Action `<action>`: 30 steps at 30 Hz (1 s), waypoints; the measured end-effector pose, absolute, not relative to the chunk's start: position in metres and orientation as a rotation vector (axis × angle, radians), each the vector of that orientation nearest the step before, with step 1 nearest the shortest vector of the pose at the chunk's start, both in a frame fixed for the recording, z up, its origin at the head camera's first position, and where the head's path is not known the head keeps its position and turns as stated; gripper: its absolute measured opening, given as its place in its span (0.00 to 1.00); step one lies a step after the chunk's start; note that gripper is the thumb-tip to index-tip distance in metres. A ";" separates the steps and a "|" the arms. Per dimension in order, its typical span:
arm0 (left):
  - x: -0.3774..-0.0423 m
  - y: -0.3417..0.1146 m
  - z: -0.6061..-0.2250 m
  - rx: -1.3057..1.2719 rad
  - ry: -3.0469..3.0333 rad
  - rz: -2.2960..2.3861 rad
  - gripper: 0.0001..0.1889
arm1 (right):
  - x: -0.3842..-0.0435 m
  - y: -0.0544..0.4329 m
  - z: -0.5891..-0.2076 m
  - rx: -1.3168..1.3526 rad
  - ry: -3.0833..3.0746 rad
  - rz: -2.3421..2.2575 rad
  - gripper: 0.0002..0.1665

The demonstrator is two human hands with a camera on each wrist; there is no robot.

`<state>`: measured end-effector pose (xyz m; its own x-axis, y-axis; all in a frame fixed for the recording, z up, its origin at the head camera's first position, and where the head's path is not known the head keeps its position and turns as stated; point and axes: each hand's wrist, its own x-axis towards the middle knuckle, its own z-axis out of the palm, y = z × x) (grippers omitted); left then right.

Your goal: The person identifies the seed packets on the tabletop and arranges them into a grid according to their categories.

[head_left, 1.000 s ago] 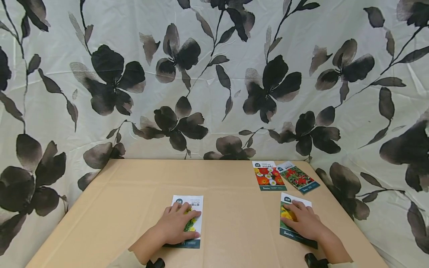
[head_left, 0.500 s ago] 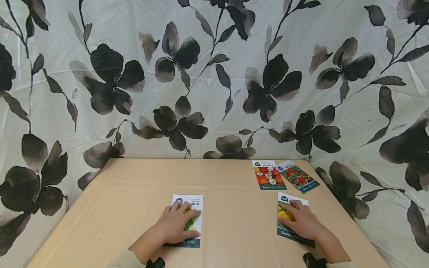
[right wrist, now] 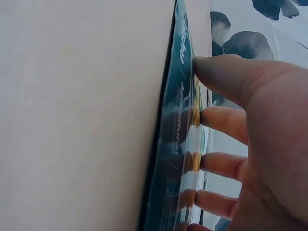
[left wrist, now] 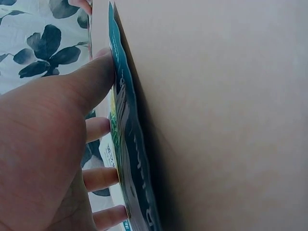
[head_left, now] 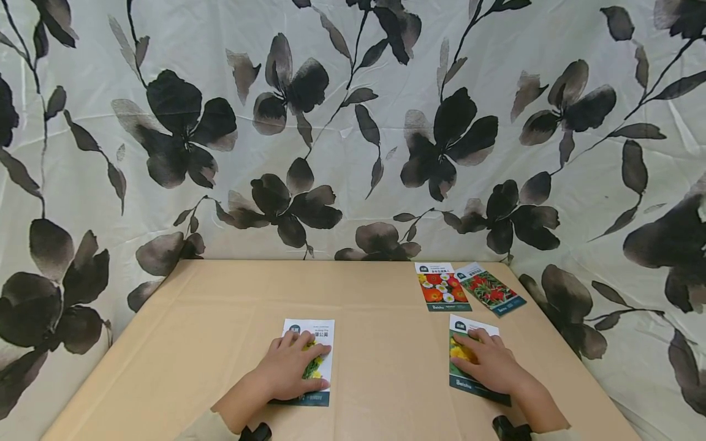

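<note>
My left hand [head_left: 288, 370] rests on a seed packet [head_left: 315, 367] with a white top, yellow flowers and a dark teal bottom band, lying on the table. Its fingers are spread, covering much of the front. On another seed packet [head_left: 460, 351], with yellow flowers and a slight tilt, lies my right hand [head_left: 493, 362], fingers also spread. In the left wrist view, the thumb and fingertips of the left hand [left wrist: 48, 144] touch the packet's [left wrist: 126, 120] face. The right wrist view has the right hand's [right wrist: 274, 125] fingertips pressing the other packet [right wrist: 173, 120] likewise.
Behind the right hand lie two more seed packets: one with red, orange and white flowers [head_left: 444, 290], and a slanted one with red on green [head_left: 493, 290], their corners close together. The tan table [head_left: 386, 343] ends at a floral-print curtain [head_left: 364, 153].
My right hand has slid its seed packet a little to the left across the table. My left hand and its packet have stayed in place, as have the two packets behind.
</note>
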<state>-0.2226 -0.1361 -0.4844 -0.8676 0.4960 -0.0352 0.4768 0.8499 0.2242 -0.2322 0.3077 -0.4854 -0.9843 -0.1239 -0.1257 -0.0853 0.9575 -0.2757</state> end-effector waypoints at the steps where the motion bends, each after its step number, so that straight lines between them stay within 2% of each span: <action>1: -0.222 -0.136 -0.483 0.770 2.931 0.320 0.36 | -0.232 0.307 -0.486 -0.166 2.971 -0.398 0.41; 19: -0.223 -0.137 -0.486 0.778 2.935 0.320 0.37 | -0.234 0.297 -0.486 -0.188 2.967 -0.377 0.41; 30: -0.221 -0.134 -0.485 0.770 2.929 0.302 0.37 | -0.234 0.294 -0.486 -0.204 2.962 -0.414 0.37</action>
